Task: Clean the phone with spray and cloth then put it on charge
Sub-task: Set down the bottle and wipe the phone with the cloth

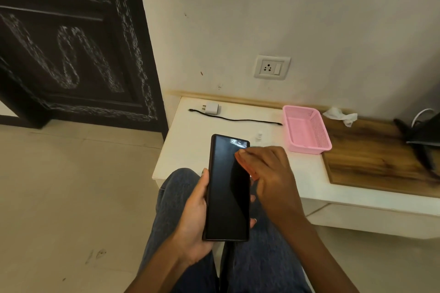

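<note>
Over lap, L hand (194, 216): grips phone (227, 188) by its long edges, screen up, dark.
R hand (269, 173): fingers curled, pressing orange cloth (247, 166) on phone's upper right.
Beyond R hand: small spray bottle (259, 136) on white shelf (181, 150); charger (212, 108) w/ black cable (247, 120) further back; pink basket (307, 129) to the right.

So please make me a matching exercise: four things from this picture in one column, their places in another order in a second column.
Things:
1. black rectangular phone
2. white charger plug
3. pink plastic basket
4. crumpled white tissue

Places:
A. on the brown wooden board, by the wall
B. in the left hand
C. on the white table, far left, by the wall
D. on the white table, beside the wooden board's edge

Pairs: 1-B, 2-C, 3-D, 4-A
</note>
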The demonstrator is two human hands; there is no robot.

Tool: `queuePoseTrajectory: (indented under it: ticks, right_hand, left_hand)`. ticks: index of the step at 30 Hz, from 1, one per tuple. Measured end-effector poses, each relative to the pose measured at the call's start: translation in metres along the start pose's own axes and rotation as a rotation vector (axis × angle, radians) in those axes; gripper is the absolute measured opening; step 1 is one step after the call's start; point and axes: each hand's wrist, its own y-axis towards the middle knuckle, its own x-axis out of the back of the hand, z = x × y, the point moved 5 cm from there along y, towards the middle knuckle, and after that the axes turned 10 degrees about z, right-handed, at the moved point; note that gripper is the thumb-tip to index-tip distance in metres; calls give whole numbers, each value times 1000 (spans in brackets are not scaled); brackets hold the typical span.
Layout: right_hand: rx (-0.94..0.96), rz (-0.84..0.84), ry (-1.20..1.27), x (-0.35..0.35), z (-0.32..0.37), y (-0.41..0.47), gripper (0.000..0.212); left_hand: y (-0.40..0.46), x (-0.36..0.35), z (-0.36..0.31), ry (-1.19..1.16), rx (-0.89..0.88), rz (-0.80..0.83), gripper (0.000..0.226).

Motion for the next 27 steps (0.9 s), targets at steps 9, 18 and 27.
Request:
queuePoseTrajectory:
  ticks: [9, 18, 27]
  right_hand:
    - [56, 19, -25, -9, 8, 2, 32]
    - [-13, 0, -1, -8, 1, 11, 39]
    - [-21, -36, 86, 7, -17, 16, 41]
  left_hand:
    - [3, 0, -7, 4, -2, 0, 59]
    - [5, -2, -5, 14, -2, -4, 58]
    - [4, -5, -4, 26, -1, -11, 66]
